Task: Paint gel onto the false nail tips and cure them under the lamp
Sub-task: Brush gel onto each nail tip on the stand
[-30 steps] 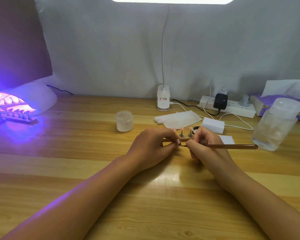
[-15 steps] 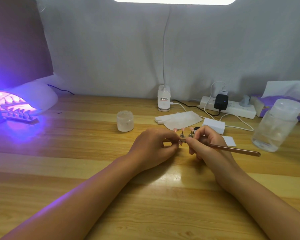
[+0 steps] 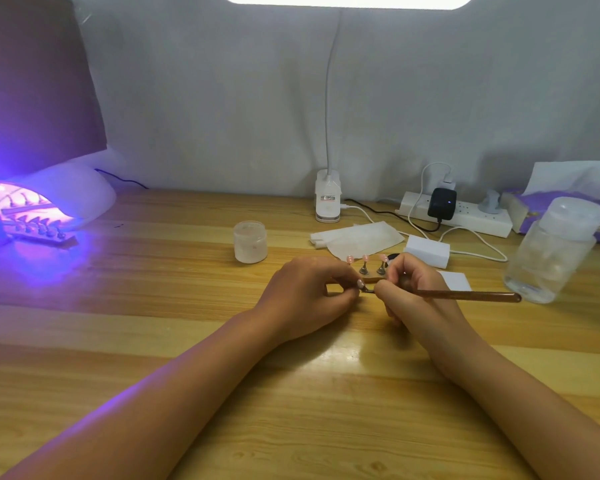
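My left hand [image 3: 310, 292] pinches a small false nail tip [image 3: 360, 283] on its stand, at the middle of the table. Opposite it, my right hand [image 3: 407, 292] grips a brown gel brush [image 3: 465, 295] whose tip touches that nail. Behind my fingers stand three pink nail tips [image 3: 365, 259] on little metal holders. At far left the white curing lamp [image 3: 66, 199] glows purple. A strip of several nail tips [image 3: 40, 230] lies in its mouth.
A frosted jar [image 3: 250, 242] stands behind my left hand. White wipes [image 3: 357, 239], a white block [image 3: 426, 251] and a clear plastic bottle [image 3: 555, 251] sit to the right. A clip lamp base [image 3: 328, 197], power strip [image 3: 465, 216] and cables line the back.
The brush handle dipped toward the table, then levelled out again. Both hands stayed in place over the nail tip.
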`<action>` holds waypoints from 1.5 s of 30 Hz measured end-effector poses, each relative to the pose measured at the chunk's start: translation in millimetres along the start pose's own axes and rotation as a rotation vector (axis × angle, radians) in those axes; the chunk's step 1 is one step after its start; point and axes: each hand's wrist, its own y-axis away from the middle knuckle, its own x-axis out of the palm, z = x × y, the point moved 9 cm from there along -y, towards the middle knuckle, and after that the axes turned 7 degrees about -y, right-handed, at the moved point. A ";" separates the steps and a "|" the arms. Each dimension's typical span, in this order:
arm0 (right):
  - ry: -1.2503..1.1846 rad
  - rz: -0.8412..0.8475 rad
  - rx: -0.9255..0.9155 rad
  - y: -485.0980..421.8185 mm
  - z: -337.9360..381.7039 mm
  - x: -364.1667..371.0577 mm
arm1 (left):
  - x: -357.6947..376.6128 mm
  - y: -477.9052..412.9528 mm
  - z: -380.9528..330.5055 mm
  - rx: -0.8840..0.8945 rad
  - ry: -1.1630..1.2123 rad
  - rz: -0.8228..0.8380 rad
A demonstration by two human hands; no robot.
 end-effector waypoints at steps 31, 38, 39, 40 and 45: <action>0.031 -0.015 -0.009 -0.7 -0.7 -1.4 | 1.0 -0.4 0.0 -0.009 -0.001 0.029; -0.078 -0.106 -0.018 -1.6 -3.2 -10.5 | 1.7 -1.0 0.3 -0.007 0.006 0.033; -0.102 -0.114 -0.002 -1.1 -4.6 -11.9 | 2.2 -1.1 1.0 -0.008 0.005 0.037; -0.119 -0.118 0.011 -0.9 -5.7 -12.6 | 2.7 -1.1 1.2 -0.008 0.005 0.039; -0.149 -0.115 0.013 -0.2 -1.7 -11.1 | 3.1 -1.1 2.0 -0.008 0.018 0.045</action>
